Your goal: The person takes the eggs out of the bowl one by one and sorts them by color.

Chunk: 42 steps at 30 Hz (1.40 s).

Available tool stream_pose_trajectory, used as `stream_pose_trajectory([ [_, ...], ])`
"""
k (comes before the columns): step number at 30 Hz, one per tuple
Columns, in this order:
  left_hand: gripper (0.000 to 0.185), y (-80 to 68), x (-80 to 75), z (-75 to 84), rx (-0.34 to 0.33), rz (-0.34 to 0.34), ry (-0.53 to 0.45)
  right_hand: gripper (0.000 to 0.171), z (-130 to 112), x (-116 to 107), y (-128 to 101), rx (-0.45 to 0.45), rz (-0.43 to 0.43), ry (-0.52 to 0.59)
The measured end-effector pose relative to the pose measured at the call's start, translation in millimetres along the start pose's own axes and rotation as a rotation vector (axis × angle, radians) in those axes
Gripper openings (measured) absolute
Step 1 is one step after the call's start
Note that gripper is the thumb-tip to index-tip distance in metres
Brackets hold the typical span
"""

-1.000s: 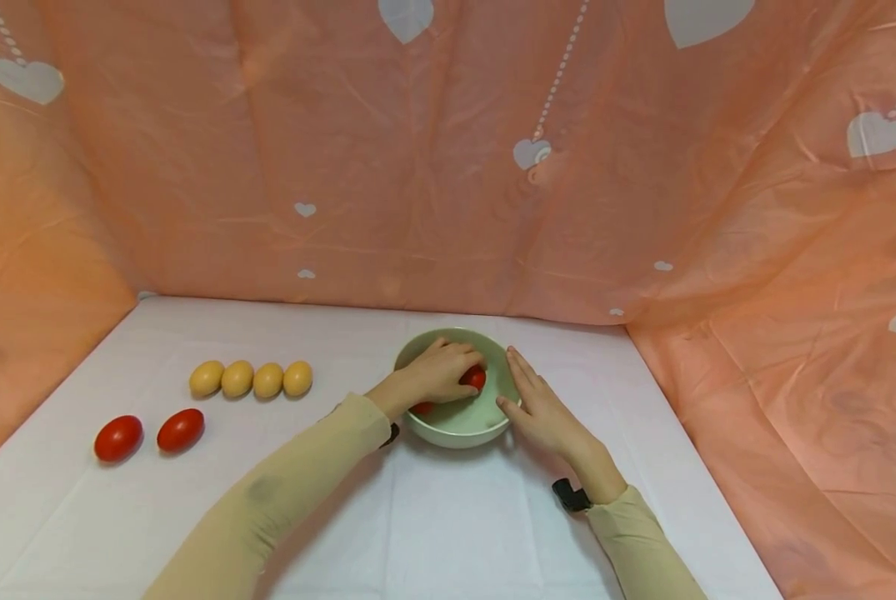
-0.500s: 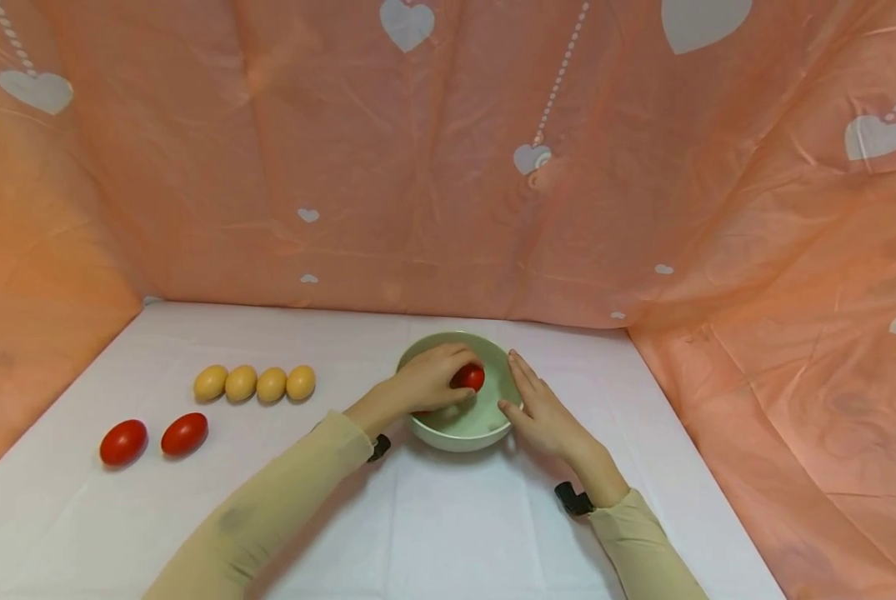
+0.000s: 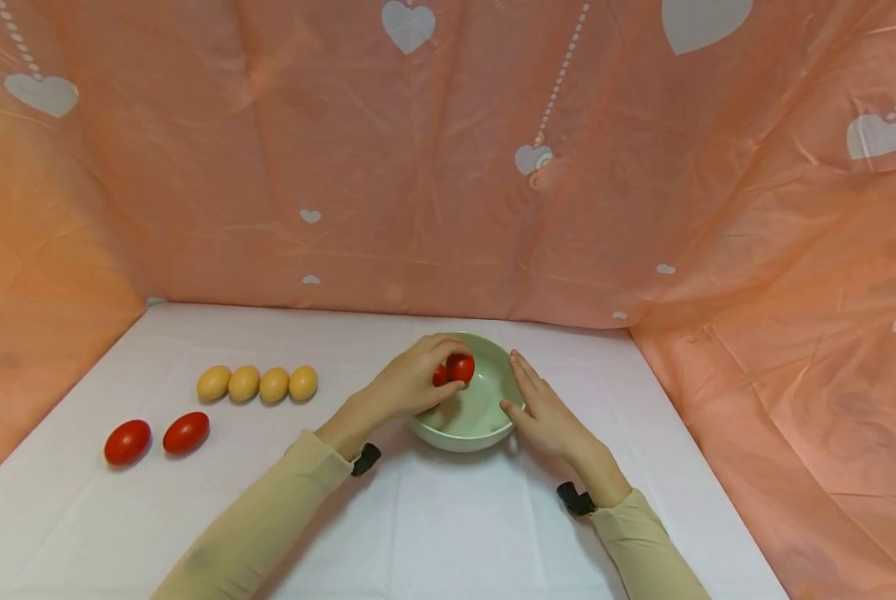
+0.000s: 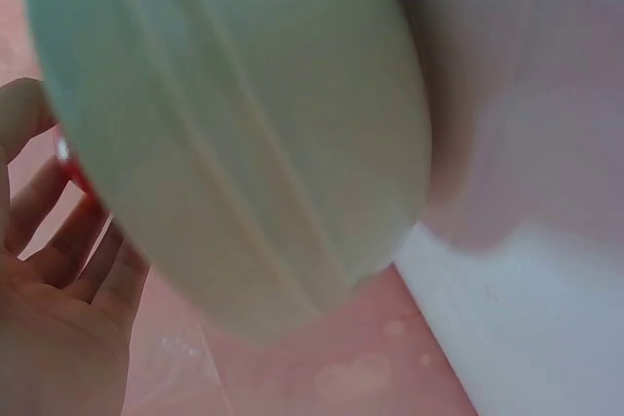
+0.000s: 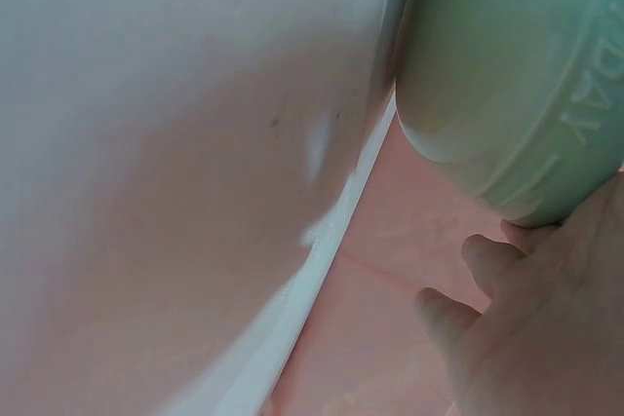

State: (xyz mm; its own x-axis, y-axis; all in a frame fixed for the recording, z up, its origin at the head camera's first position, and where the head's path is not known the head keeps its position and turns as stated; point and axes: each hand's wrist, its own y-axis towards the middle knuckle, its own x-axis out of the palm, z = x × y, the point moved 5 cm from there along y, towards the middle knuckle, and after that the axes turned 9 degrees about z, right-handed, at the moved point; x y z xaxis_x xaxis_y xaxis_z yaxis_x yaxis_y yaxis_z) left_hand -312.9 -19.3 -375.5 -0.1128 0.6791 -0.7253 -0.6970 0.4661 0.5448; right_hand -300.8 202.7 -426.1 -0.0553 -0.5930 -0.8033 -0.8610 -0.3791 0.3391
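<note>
A pale green bowl (image 3: 485, 417) stands on the white table. My left hand (image 3: 410, 375) reaches over its left rim, thumb and fingers curled round a red egg (image 3: 460, 368). A second red egg (image 3: 439, 375) shows partly behind that hand's fingers. In the left wrist view, a sliver of red egg (image 4: 70, 158) appears beside the bowl wall (image 4: 234, 143), near the fingertips. My right hand (image 3: 548, 417) rests against the bowl's right side with its fingers straight. Raised lettering marks the bowl wall (image 5: 526, 75) in the right wrist view.
Two red eggs (image 3: 127, 442) (image 3: 187, 433) lie at the table's left. Behind them, several yellow eggs (image 3: 243, 384) form a row. Orange cloth with pale hearts (image 3: 417, 208) hangs along the back and both sides of the white table (image 3: 448, 533).
My left hand has drawn back to the left and slightly up, bringing the red egg along. The second red egg has come into view beside it. My right hand stays against the bowl.
</note>
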Motion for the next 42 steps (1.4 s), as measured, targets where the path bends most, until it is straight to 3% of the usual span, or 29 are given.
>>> stream_pose_trajectory([
  [7,0.046,-18.7,-21.4,-1.3,-0.046,0.047,-0.025,0.078,-1.0,1.2,0.6,-0.008,0.005,0.002],
  [17,0.044,-48.3,-49.7,-6.7,-0.037,0.084,0.008,0.078,0.0,2.4,-1.2,0.000,0.000,0.006],
  [24,0.045,-71.2,-65.3,-18.5,-0.060,0.055,0.058,0.078,0.7,2.5,-0.8,0.003,-0.002,0.006],
  [33,0.047,-102.9,-89.8,-33.3,-0.030,0.051,0.157,0.078,-1.9,2.1,0.4,-0.003,0.004,0.008],
  [42,0.047,-134.2,-113.0,-49.1,-0.155,-0.027,0.209,0.078,-2.7,2.1,0.0,0.005,0.004,0.012],
])
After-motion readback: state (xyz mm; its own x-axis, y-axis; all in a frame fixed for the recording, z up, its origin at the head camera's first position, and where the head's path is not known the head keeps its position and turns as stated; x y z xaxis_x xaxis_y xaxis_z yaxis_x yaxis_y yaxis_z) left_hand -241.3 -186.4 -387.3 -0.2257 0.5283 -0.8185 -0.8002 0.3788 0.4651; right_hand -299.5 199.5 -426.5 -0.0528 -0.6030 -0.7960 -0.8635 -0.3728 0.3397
